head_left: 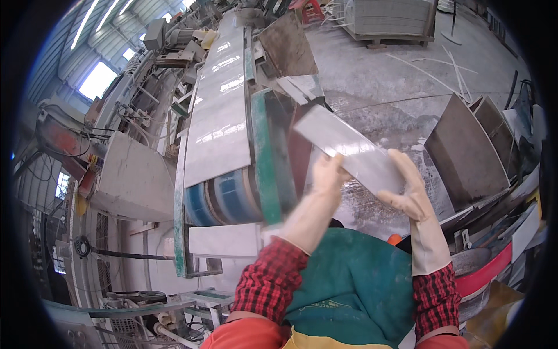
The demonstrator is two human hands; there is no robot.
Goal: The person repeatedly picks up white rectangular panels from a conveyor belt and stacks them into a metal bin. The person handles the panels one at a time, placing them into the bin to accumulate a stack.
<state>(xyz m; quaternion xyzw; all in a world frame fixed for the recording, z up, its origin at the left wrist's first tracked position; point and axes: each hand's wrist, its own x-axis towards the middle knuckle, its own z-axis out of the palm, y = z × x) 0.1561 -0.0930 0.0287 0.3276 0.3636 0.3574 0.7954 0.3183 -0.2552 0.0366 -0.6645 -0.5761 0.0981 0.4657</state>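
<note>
A flat, pale grey rectangular tile [349, 144] is held up in front of me, tilted, with light glinting off its face. My left hand [326, 175], in a cream rubber glove, is closed on the tile's near long edge. At the tile's right end, my right hand [410, 185] grips it, thumb near the lower corner and fingers behind the upper one; it wears the same kind of glove. Left of the tile runs a conveyor line [263, 157] with a green side rail. Large pale slabs [218, 134] lie along it, above a blue roller [235, 195].
Beneath the conveyor's near end sits a white slab [225, 240]. Brown boards [468, 154] lean at the right, near a red curved strip [485, 270]. A stack of grey slabs [385, 20] stands far off. Thin strips [459, 72] litter the floor. Machinery [133, 168] lines the left.
</note>
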